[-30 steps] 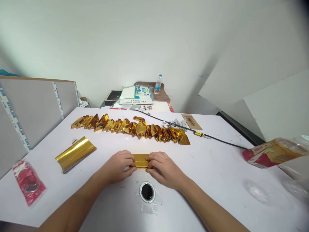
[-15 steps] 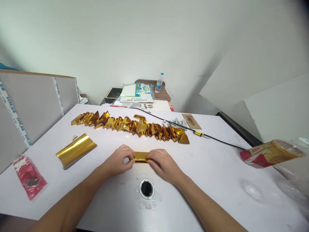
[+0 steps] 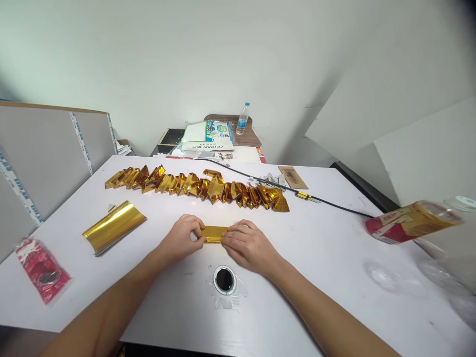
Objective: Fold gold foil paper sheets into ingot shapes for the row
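A folded strip of gold foil paper (image 3: 213,234) lies flat on the white table between my two hands. My left hand (image 3: 185,238) pinches its left end between thumb and fingers. On the right end, the fingers of my right hand (image 3: 248,246) press down and cover it. Beyond the strip runs a long row of folded gold foil paper pieces (image 3: 204,187), set close side by side. To the left rests a curled stack of gold foil sheets (image 3: 114,225). Nearer to me is a round black disc with a white rim (image 3: 224,280) on clear film.
A red plastic packet (image 3: 42,270) lies at the left edge. A black cable (image 3: 245,173) crosses the back right, near a brown card (image 3: 293,177). On the right, a clear jar with a red and yellow label (image 3: 412,221) lies tilted. A water bottle (image 3: 242,120) stands behind.
My right hand has shifted its fingers on the strip, which now looks flatter. My left hand keeps its pinch. The whole view has moved slightly.
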`<state>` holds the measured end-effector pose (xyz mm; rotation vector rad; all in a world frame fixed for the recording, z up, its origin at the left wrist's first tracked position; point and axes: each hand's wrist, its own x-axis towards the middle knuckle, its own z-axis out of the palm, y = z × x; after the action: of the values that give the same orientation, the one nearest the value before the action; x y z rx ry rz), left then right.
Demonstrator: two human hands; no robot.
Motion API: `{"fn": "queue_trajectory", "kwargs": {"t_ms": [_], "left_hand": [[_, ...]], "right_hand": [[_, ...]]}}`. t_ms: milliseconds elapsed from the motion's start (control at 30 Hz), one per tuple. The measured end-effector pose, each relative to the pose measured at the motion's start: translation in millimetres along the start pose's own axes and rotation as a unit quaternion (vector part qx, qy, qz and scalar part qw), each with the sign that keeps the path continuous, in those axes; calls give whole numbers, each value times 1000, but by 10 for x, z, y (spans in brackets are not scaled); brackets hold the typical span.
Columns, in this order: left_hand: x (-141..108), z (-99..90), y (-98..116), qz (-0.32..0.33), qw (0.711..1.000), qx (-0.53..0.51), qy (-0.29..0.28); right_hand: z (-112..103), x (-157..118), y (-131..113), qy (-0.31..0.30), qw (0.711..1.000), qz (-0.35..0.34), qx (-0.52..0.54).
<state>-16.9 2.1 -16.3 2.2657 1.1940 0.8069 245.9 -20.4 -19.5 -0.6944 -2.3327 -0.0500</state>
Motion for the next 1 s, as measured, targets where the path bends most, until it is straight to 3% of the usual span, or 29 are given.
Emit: {"fn": "queue_trajectory", "kwargs": {"t_ms": [200,267,367,433,667,1000], "left_hand": [[15,-43,55,29,999,28,4],[-9,-61,122,77,994,78,-3],[-89,-47,264,182,964,193,-4],[-149,-10,355,212,949,235,-2],[-205,48,430,166,964,204,-35],[-178,36,428,175,965,194,-35]], "right_hand": [[-18,-20,-24,-20,1000,5,-4],[-23,-25,-40,-24,1000,8,-9],[-25,-32,-58,-41,999,14,-21],[-22,-36,-62,-47,998,16,-28],[-16,-18,-44,-20,1000,7,-22],[-34,-31,-98,-36,998,35,-22]]}}
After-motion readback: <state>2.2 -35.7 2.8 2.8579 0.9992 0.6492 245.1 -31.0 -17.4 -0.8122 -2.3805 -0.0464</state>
